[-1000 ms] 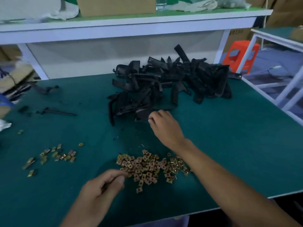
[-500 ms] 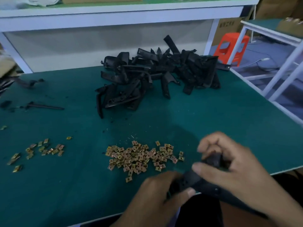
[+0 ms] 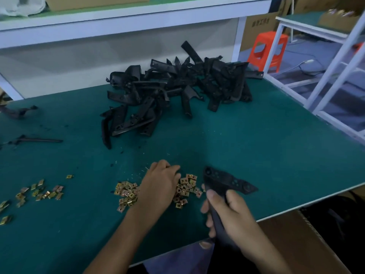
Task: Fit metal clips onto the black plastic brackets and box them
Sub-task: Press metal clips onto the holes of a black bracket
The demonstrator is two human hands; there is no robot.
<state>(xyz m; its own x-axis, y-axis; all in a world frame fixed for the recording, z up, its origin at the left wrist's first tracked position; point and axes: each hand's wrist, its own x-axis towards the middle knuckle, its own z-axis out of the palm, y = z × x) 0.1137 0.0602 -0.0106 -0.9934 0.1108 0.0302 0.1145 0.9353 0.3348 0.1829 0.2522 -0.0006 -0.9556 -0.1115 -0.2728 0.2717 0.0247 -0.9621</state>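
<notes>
Green surface [image 3: 276,145], seen from above the person's hands.

Right hand [image 3: 231,212]: at the near edge of the surface, right of centre. Its grip is clamped round the lower stem of one black bracket [image 3: 227,180], thumb across the front, fingers wrapped behind. The bracket's wide end points up and far, tilted to the right, with several round holes showing on its face. It is held above the surface, not resting on it.

Left hand [image 3: 160,182]: palm down on the main pile of metal clips [image 3: 128,191], knuckles up, fingers bent down into the pile. The fingertips are hidden, so I cannot tell whether this grip is together on a clip or merely touching the pile. Clips lie on both sides of the hand, and the nearest ones on the right sit just beside the held bracket.

A second, thinner scatter of clips [image 3: 42,192] lies well to the left, near the left edge.

Heap of brackets [image 3: 177,89]: far centre of the surface, a loose black tangle, well apart from both hands. Two stray black pieces [image 3: 35,139] lie far left.

Cardboard box [image 3: 296,244]: below the near right corner of the surface, just beside the right forearm; only a brown flap shows, the inside does not.

Beyond: a white shelf [image 3: 138,14] over the far edge, and an orange stool [image 3: 266,50] on the floor at far right.
</notes>
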